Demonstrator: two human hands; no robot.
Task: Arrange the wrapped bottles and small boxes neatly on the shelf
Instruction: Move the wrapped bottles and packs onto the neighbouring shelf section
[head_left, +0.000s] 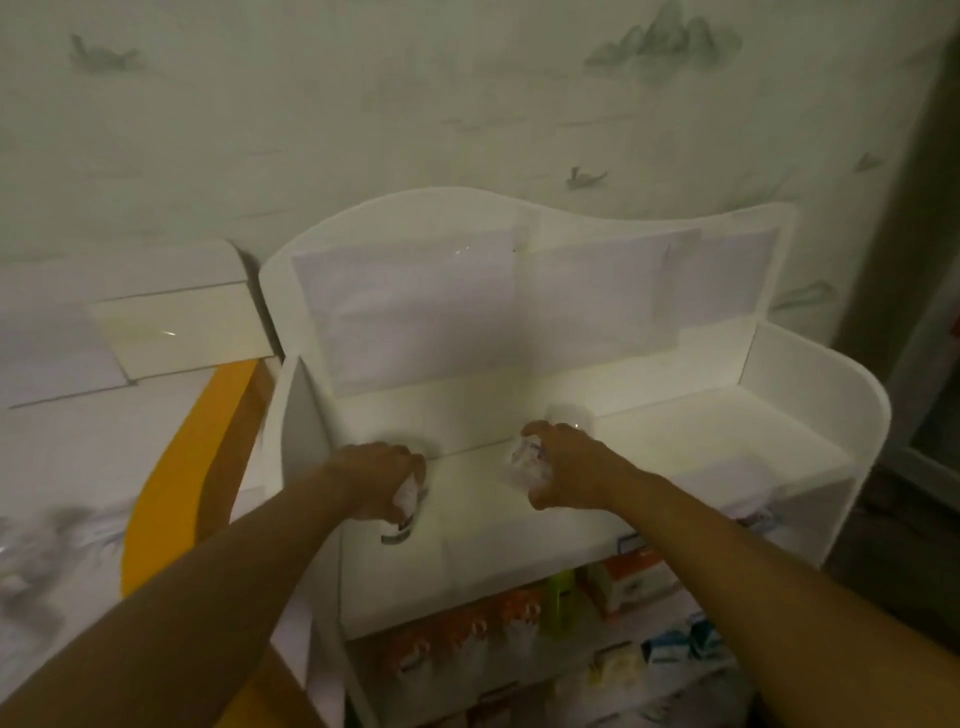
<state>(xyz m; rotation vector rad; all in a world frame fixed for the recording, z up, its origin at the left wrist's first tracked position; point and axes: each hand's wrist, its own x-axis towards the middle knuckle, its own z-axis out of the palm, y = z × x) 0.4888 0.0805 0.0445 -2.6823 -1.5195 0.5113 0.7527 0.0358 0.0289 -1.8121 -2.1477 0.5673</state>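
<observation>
Wrapped bottles (525, 462) in both grips.

head view looks down, close over shelf (545, 519).

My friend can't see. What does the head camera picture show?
Two bare hands, left hand and right hand, each hold a small plastic-wrapped bottle on the top of a white wooden shelf unit. Colourful small boxes fill a lower shelf.

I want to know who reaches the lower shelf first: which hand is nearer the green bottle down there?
Right. The right hand, gripping a wrapped bottle on the top shelf, sits almost straight above the green bottle. The left hand, holding another wrapped item, is farther off to the left.
</observation>
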